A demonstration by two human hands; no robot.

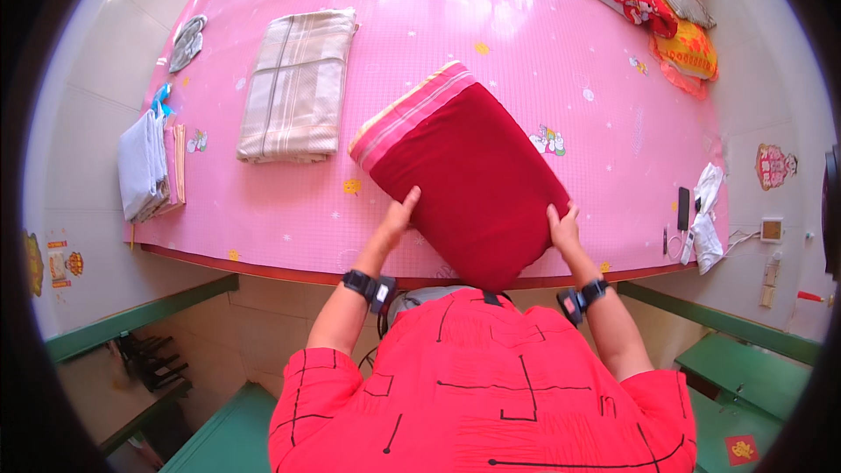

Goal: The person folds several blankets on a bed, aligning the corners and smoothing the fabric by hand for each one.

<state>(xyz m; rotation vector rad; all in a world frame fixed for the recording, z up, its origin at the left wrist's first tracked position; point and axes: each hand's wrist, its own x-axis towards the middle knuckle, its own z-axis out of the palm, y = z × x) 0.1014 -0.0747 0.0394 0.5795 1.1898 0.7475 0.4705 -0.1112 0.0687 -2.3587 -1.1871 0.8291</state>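
Observation:
A folded dark red cloth with a pink, striped border at its upper left end lies tilted before me, its lower corner over the front edge of the pink-covered platform. My left hand holds its lower left side, thumb on top. On its lower right side my right hand grips the edge, thumb also on top. The fingers beneath the cloth are partly hidden. Left of it rests a folded beige plaid blanket on the patterned pink sheet.
Folded light cloths stand at the left edge, a grey cloth beyond them. Colourful bedding is heaped at the far right. A phone, a cable and a white cloth lie near the right edge. Green furniture stands below.

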